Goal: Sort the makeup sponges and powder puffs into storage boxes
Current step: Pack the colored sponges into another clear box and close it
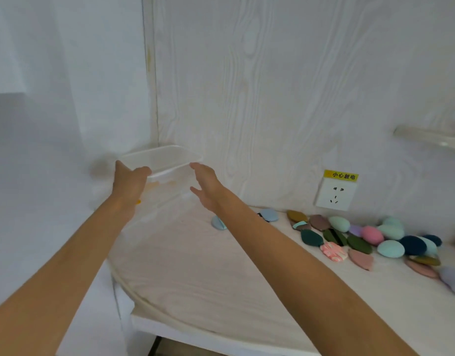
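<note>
The left hand [130, 182] grips the box [162, 160] by its near rim, lifting it off the table [208, 278]. The right hand [205, 187], fingers spread and holding nothing, sits just beside its other side, likely to steady it. The sponges [390, 242] lie well right of both.

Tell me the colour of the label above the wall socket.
Yellow with dark characters, label sitting atop the white wall socket; head view.

Both forearms bare, no sleeves, left hand [130, 183], right hand [205, 187].
</note>
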`<state>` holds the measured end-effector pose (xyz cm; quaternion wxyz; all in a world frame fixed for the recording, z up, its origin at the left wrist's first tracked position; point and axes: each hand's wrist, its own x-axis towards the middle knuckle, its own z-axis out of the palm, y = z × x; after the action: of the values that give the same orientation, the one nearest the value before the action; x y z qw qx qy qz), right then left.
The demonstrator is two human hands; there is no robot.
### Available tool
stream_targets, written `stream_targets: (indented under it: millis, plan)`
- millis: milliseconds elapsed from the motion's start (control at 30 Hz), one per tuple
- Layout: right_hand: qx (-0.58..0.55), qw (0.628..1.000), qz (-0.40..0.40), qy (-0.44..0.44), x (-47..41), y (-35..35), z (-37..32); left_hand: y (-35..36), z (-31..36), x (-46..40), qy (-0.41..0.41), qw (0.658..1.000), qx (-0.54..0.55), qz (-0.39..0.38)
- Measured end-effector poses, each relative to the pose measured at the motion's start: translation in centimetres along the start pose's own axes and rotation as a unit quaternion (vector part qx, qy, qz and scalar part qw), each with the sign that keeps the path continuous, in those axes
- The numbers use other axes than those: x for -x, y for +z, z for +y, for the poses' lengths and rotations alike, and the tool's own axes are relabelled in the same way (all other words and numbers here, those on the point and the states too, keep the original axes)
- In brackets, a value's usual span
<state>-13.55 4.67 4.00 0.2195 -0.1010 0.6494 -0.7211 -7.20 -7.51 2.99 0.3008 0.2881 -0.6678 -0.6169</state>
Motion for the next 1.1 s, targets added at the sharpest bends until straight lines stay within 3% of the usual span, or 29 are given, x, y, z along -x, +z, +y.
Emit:
stream_targets:
  millis: [133,300,433,700,867,1100]
  plan:
    - [-0.080,0.993,0.083,-0.025,2.7,-2.7,-0.1,-0.8,0.5,2.5,0.031,0.997,0.037,-0.067]
    - [-0.149,0.985,0.082,0.024,9.4,-8.4,1.8,1.2,-1.4,8.5,0.079,0.987,-0.096,-0.106]
    - [-0.140,0.985,0.090,0.054,14.8,-14.1,4.2,3.3,-4.2,14.3,0.058,0.970,-0.028,-0.235]
    - [-0.105,0.966,0.235,0.038,25.2,-26.1,5.3,11.1,-5.7,25.9,0.087,0.898,-0.022,-0.431]
    - [-0.063,0.949,0.308,0.020,28.4,-31.2,5.5,16.7,-6.3,29.9,0.155,0.871,-0.010,-0.465]
    - [-0.068,0.959,0.267,0.067,26.1,-32.0,6.6,16.9,-7.2,26.7,0.179,0.870,-0.072,-0.453]
